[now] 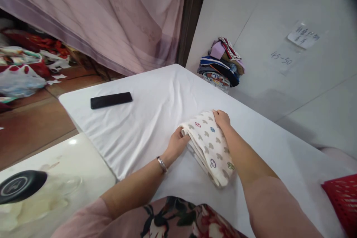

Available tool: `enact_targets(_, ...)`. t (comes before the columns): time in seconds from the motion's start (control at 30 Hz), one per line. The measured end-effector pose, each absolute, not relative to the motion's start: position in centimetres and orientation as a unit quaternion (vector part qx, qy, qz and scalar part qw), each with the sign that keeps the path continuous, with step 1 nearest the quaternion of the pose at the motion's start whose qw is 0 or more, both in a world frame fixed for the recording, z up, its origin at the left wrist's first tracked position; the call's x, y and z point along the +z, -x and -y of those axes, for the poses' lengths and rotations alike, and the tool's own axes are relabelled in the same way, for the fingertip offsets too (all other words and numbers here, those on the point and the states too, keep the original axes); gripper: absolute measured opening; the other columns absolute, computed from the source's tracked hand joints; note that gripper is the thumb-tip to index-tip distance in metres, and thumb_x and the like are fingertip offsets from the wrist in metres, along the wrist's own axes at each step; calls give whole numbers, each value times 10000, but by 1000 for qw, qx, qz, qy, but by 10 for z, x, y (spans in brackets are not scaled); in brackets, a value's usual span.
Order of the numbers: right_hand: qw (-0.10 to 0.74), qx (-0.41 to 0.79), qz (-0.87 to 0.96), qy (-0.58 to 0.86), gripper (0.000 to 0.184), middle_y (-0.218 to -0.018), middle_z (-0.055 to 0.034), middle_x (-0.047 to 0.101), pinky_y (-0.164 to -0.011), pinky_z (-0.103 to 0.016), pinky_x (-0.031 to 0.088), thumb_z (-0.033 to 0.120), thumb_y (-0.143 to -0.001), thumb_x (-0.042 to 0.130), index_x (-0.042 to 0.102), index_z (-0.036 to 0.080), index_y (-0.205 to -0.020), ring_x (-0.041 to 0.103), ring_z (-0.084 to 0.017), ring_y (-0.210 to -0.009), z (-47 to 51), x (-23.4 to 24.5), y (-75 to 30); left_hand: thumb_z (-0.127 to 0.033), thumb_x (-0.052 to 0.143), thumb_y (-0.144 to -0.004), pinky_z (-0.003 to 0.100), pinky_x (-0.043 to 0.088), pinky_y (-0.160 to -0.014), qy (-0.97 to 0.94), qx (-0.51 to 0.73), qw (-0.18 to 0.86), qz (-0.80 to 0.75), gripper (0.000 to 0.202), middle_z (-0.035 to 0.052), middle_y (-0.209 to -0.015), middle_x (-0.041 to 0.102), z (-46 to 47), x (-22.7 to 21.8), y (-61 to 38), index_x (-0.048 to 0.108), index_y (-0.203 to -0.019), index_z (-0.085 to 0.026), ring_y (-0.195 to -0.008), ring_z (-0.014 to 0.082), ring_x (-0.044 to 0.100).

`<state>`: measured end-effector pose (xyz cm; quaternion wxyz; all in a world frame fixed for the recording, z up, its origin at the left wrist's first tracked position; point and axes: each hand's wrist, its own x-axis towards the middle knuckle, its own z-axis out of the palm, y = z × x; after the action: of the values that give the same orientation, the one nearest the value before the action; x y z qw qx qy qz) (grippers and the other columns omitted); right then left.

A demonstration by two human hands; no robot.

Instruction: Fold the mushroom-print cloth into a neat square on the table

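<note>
1. Folded cloth (209, 145), mushroom print, lies on the white surface (134, 130), near the front, between both forearms.
2. Left hand (178, 142): grip closed on the cloth's rounded left edge, thumb on top.
3. Right hand (221, 118): on the far corner, fingers bent over it. Cannot tell whether this grip pinches or only presses.
4. Judgement: anchor the far corner, keep the layers flush, smooth outward from the fold, pull lightly.
5. Phone (111, 100) lies well apart, to the left.
</note>
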<state>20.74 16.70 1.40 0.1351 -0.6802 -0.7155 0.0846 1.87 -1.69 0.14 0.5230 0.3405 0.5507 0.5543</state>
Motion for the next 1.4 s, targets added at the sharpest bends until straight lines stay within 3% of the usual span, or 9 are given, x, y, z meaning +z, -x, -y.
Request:
enact_targets(0.17,220,72,751,618,318,-1215,-111,587,-918,-338,389,290,-878,416,634,170,-1077,500,-235,-1126,-129,30,-196,-210,667,-668,197,395,-519,-341,529,507,-588,294,-43,-614,579,15,1,-16,616,-958,-203,-578,117,533)
enact_targets(0.27,284,158,801,502,326,-1101,-69,639,-871,-324,440,354,-899,401,621,204,-1087,562,-216,-1021,-78,38,-183,-241,659,-681,194,356,-468,-341,520,521,-584,280,-52,-576,542,14,1,-17,599,-950,-193,-505,99,487)
enact_targets(0.43,230,123,875,407,492,-1167,-104,582,-932,-398,433,361,-796,595,524,225,-1264,532,-273,-1078,-6,38,-166,-170,563,-685,195,325,-430,-371,530,537,-542,160,-75,-513,470,12,1,-16,530,-840,-186,-426,77,424)
enact_targets(0.53,203,81,882,417,550,-1206,-117,564,-935,-434,437,265,-792,569,467,233,-1332,507,-295,-1126,1,34,-164,-150,516,-677,202,330,-424,-379,537,547,-518,137,-76,-495,452,13,2,-15,504,-807,-189,-413,84,429)
enact_targets(0.83,186,154,867,436,463,-1213,-67,631,-966,-344,434,189,-803,470,568,206,-1255,577,-218,-1101,-19,39,-173,-147,478,-742,202,324,-437,-379,521,545,-537,71,-74,-447,443,14,3,-15,517,-786,-187,-392,91,441)
enact_targets(1.03,221,193,839,458,436,-1165,-40,667,-929,-336,453,167,-795,456,625,222,-1194,613,-202,-1039,-28,40,-174,-212,438,-791,203,340,-469,-449,492,479,-572,123,-70,-476,468,9,-7,-11,557,-780,-187,-421,95,452)
enact_targets(1.27,217,228,818,481,434,-969,-13,718,-643,-283,493,197,-792,461,625,224,-1194,576,-135,-564,-32,41,-171,-248,418,-815,226,317,-533,-534,426,358,-637,207,-35,-573,559,11,-1,-1,571,-689,-190,-530,113,480)
enact_targets(1.33,202,221,820,487,433,-961,-14,717,-654,-286,495,196,-803,460,613,221,-1207,586,-141,-580,-31,41,-170,-251,428,-811,232,295,-532,-544,416,326,-652,195,-39,-564,531,12,1,0,581,-703,-193,-536,116,463)
enact_targets(1.4,186,191,836,479,434,-1062,-34,694,-752,-307,498,195,-817,460,593,216,-1230,633,-173,-744,-29,41,-168,-273,434,-816,236,283,-530,-544,414,315,-658,199,-40,-559,509,13,2,0,583,-711,-193,-536,117,447)
